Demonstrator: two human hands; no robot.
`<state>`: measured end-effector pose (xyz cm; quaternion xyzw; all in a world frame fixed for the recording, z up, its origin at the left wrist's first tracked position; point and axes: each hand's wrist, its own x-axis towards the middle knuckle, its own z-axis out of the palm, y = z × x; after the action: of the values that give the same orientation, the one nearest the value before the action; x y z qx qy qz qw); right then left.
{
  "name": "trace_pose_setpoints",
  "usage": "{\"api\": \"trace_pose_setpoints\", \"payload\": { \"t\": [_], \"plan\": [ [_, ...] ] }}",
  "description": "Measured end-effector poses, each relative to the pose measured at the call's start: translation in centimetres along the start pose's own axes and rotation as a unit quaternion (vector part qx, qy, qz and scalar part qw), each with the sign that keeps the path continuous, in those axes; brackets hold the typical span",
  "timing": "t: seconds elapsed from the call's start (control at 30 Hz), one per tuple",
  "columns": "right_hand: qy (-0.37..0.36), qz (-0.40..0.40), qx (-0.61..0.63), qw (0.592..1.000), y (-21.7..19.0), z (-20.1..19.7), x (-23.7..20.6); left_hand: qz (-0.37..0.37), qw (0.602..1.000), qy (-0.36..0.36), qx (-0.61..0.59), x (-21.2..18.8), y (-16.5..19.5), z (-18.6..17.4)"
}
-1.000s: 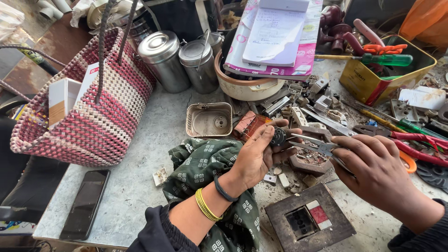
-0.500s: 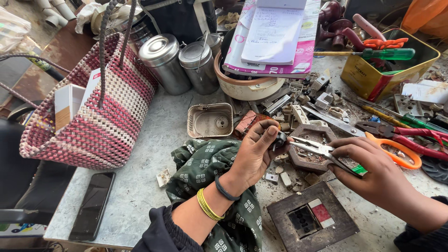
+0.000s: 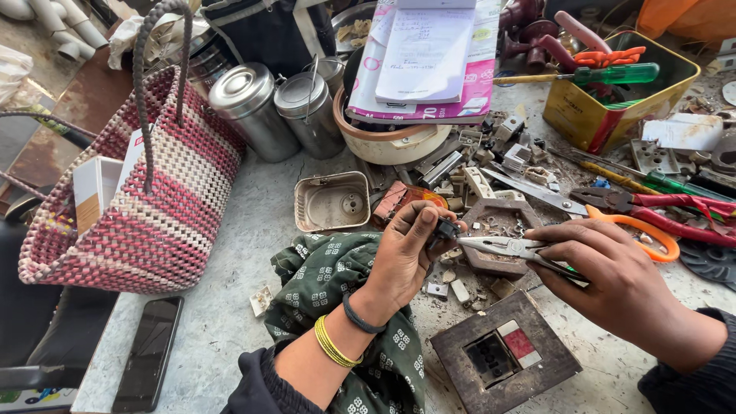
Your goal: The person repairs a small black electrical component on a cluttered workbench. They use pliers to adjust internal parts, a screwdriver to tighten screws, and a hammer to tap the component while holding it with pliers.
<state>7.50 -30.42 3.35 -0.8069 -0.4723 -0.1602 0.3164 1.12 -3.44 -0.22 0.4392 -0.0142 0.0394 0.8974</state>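
Note:
My left hand (image 3: 402, 257) pinches a small dark electrical part (image 3: 447, 228) between thumb and fingers, above a green patterned cloth (image 3: 349, 307). My right hand (image 3: 613, 280) grips needle-nose pliers (image 3: 510, 247) whose tips point left, almost touching that small part. Below the hands lies a dark switch plate (image 3: 502, 356) with a red and white rocker. Behind the pliers sits a beige plastic frame (image 3: 491, 230) among loose bits and screws.
A woven pink and white basket (image 3: 153, 207) stands at left, a black phone (image 3: 149, 354) near the front edge. Two steel tins (image 3: 280, 107), a bowl under papers (image 3: 399, 142), a yellow tin of tools (image 3: 613, 100), orange-handled scissors (image 3: 613, 218) and red-handled pliers (image 3: 675, 215) crowd the back and right.
My right hand has brought the pliers leftward until their tips meet the small part. My left hand keeps its pinch and has hardly shifted.

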Motion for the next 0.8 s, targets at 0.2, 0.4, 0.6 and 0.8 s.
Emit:
{"api": "trace_pose_setpoints", "payload": {
  "t": [0.2, 0.4, 0.6, 0.8],
  "plan": [
    [0.03, 0.04, 0.033, 0.998, 0.2, -0.1, -0.3, 0.016, 0.999, -0.013, -0.032, 0.1, -0.1, 0.0],
    [-0.107, 0.228, 0.246, 0.936, 1.8, 1.1, -0.8, 0.016, 1.0, -0.01, -0.023, 0.0, 0.0, 0.3],
    [-0.152, 0.364, 0.473, 0.788, 2.5, 1.2, -1.0, 0.026, 0.999, -0.044, -0.007, -0.1, 0.5, 1.2],
    [-0.234, 0.328, 0.537, 0.741, 1.7, 0.7, -0.9, 0.022, 0.995, -0.084, -0.046, -0.5, 1.4, 1.5]
  ]
}}
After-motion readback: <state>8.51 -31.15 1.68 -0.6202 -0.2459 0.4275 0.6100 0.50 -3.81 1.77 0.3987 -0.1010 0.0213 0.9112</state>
